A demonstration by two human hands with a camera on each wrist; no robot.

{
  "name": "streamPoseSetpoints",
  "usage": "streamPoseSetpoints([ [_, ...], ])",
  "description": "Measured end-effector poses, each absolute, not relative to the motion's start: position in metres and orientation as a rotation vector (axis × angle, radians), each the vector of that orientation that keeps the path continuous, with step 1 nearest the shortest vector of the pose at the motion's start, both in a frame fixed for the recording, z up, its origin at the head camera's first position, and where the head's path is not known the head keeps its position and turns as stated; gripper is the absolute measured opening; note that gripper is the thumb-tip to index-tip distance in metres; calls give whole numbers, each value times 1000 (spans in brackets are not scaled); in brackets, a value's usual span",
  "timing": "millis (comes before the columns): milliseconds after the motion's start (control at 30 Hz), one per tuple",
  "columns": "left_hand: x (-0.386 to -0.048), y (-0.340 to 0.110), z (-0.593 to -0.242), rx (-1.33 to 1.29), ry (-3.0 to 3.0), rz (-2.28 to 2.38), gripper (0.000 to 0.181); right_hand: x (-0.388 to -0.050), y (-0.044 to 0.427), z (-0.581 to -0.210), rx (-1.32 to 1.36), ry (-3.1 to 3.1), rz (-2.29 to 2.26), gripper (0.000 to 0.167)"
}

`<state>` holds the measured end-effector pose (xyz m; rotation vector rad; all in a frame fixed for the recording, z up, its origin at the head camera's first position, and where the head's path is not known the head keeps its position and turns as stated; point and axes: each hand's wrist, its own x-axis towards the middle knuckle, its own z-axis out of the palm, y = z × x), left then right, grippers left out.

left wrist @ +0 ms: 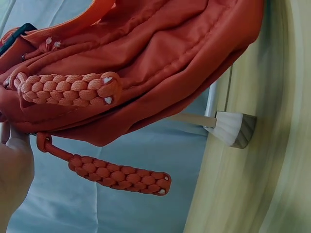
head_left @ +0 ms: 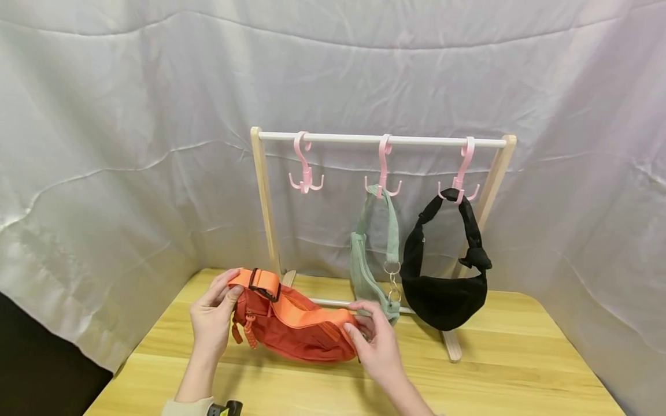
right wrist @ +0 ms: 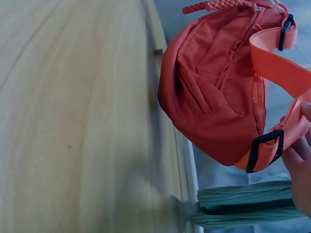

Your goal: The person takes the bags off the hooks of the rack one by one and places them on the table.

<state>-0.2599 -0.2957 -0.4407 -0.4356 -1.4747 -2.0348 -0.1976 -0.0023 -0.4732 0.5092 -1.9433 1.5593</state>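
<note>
Left hand (head_left: 212, 315) grips left end of red bag (head_left: 304, 341), right hand (head_left: 378, 345) pinches orange strap (head_left: 302, 317) at right end; two-ended hold apparently keeps bag steady over table (head_left: 510, 358), facing rack (head_left: 263, 196).

Your left sleeve (head_left: 187, 407) is pale beige and plain, ending partway up the forearm. Beside its edge you wear a dark band (head_left: 215, 409) with a small bright yellow patch (head_left: 225, 412) and a rounded black piece (head_left: 235, 408) jutting toward your right; the head view cuts these off at the bottom. Your left hand (head_left: 212, 318) and right hand (head_left: 377, 346) are bare, and your right forearm (head_left: 403, 390) shows bare too.
</note>
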Motion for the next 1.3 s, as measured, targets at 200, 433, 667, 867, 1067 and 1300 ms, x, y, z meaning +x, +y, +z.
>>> streamPoseSetpoints([
  [200, -263, -297, -443, -416, -1493, -2018, 31, -198, -6, -478, 545, -1972, 1505, 18],
  [433, -266, -300, -444, -391, -1502, -2011, 30, -199, -7, -484, 422, -2167, 1385, 28],
  [667, -268, -303, -446, -336, -1551, -1982, 30, -199, -4, -491, 398, -2312, 1396, 40],
  [867, -270, -304, -451, -326, -1574, -1964, 30, -198, -3, -495, 401, -2416, 1334, 44],
  [1067, -271, -306, -454, -355, -1558, -1967, 30, -199, -3, -498, 415, -2449, 1313, 46],
  [1300, -272, -312, -454, -435, -1549, -1934, 30, -200, -4, -501, 403, -2416, 1325, 41],
])
